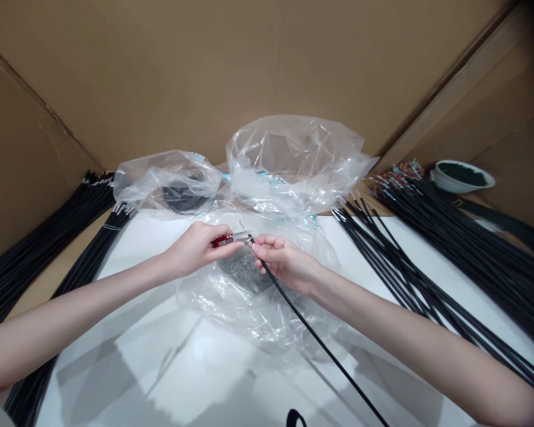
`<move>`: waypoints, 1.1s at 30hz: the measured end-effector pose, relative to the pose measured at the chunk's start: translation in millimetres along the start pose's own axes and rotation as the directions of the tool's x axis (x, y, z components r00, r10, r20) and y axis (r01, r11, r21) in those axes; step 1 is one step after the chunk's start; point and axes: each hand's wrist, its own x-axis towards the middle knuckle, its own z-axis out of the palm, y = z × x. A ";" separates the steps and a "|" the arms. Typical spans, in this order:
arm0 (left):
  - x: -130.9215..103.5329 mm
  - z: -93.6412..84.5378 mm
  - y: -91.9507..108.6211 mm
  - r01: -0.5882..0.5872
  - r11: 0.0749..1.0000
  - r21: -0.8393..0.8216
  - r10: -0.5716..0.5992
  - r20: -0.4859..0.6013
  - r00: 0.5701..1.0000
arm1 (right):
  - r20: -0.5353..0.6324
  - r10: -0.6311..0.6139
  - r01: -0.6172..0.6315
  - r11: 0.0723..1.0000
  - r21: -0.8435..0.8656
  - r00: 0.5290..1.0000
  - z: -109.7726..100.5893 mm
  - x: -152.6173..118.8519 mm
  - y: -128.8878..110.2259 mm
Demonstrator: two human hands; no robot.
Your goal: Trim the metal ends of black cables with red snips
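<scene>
Black cable (pixel 311 329), reaching nearest the camera, is pinched near its pale tip by the right hand (pixel 291 265). Left hand (pixel 193 246) grips a red-handled cutter (pixel 222 241), blades beside it. Cable probably light, springy; best held behind the tip. Beneath: clear bag (pixel 258 332). Leftward: 2 cable bundles (pixel 93 255).

White table (pixel 160 362): clear plastic bags (pixel 258 296) mid-surface. Loose black cables (pixel 409 267) along right side, thin white ends pointing away; tied black cable bundle (pixel 91 264) along left edge.
</scene>
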 end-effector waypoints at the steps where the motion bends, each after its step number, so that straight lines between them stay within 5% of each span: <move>1: 0.5 0.0 0.9 -0.003 1.000 -0.002 0.003 0.000 1.000 | 0.014 -0.004 0.004 1.000 0.000 1.000 0.3 -0.3 -0.2; 11: 4.2 -4.6 6.4 0.036 0.996 -0.080 -0.032 0.057 0.998 | 0.026 -0.030 0.030 1.000 -0.006 0.999 1.4 -3.4 -1.1; 21: 4.5 -6.7 10.8 0.246 0.893 -0.377 -0.186 0.188 0.964 | 0.014 -0.016 0.016 1.000 0.001 1.000 3.0 -2.6 -1.8; 33: -0.8 -3.4 0.8 -0.040 0.999 0.006 0.040 -0.055 0.998 | 0.061 -0.024 0.025 1.000 -0.014 0.998 -0.5 -0.8 -0.4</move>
